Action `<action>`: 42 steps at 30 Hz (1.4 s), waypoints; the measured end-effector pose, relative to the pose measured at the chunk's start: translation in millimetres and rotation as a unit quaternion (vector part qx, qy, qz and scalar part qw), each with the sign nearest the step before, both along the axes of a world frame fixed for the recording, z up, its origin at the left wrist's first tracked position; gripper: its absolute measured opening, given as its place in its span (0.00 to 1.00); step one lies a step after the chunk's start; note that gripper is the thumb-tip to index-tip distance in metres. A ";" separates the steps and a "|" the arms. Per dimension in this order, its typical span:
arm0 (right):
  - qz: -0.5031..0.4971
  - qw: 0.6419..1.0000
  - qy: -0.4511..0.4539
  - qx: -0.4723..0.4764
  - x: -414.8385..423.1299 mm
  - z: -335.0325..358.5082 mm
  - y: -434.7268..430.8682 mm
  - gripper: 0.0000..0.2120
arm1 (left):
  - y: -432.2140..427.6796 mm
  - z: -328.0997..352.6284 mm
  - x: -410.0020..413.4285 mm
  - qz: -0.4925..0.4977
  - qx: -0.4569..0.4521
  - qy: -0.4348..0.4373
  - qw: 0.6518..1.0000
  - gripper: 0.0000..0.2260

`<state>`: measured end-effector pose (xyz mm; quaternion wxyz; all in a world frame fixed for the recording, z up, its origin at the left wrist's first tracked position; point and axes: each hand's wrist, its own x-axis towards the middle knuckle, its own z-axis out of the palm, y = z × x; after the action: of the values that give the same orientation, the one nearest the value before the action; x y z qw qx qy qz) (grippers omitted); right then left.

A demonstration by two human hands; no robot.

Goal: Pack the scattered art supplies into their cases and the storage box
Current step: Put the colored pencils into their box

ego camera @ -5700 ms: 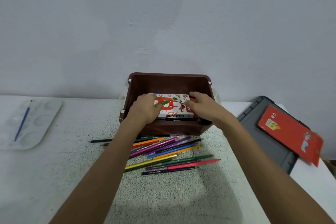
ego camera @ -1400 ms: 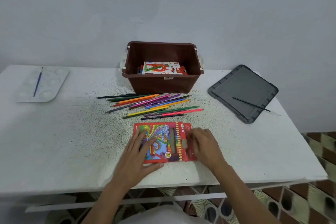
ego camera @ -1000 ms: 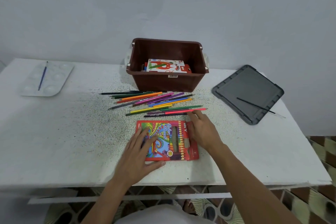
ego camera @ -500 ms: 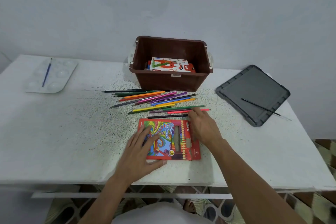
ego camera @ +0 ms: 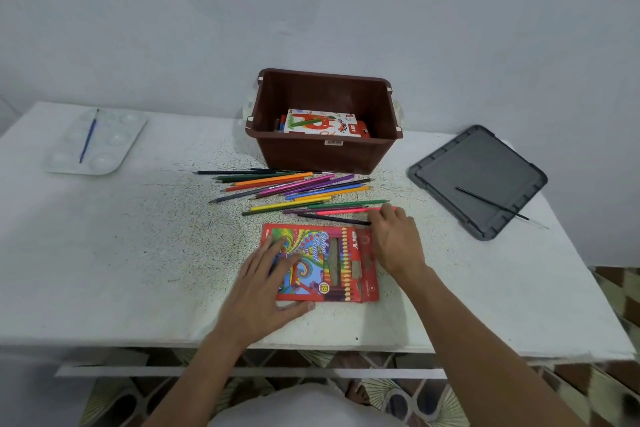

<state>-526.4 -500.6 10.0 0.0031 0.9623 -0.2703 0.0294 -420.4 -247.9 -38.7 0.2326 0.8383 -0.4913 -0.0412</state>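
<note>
Left hand [ego camera: 266,284], grip released, lies flat on the red case [ego camera: 341,262] on the bench [ego camera: 138,253], marked "Color Pencil", "18"; right hand [ego camera: 394,239] hides one end of the pink pencil [ego camera: 346,210], grip untellable; "Oil Pastels" pack [ego camera: 318,123] in the box [ego camera: 325,158].

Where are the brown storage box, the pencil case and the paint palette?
brown storage box [ego camera: 311,158]: head view, front wall
pencil case [ego camera: 341,263]: head view, printed front
paint palette [ego camera: 116,139]: head view, a well near its right edge
</note>
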 end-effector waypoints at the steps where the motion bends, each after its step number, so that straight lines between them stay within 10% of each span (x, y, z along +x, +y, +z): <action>1: -0.012 1.000 -0.011 -0.006 -6.5 -0.3 -1.3 0.20 | 0.5 -0.1 -0.3 0.001 0.001 0.002 1.000 0.36; 7: -0.036 0.993 -0.076 -0.086 -61.0 -5.0 -10.5 0.09 | -0.2 -0.8 -1.9 0.007 -0.003 0.006 1.000 0.37; 42: 0.056 0.983 -0.169 -0.039 -135.0 -11.4 6.0 0.16 | 1.7 -5.5 -0.6 0.031 -0.017 0.017 0.999 0.36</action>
<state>-661.5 -494.6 -1.4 -0.0061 0.9563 -0.2115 0.2020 -421.0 -246.2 -44.2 0.2563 0.8481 -0.4620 -0.0397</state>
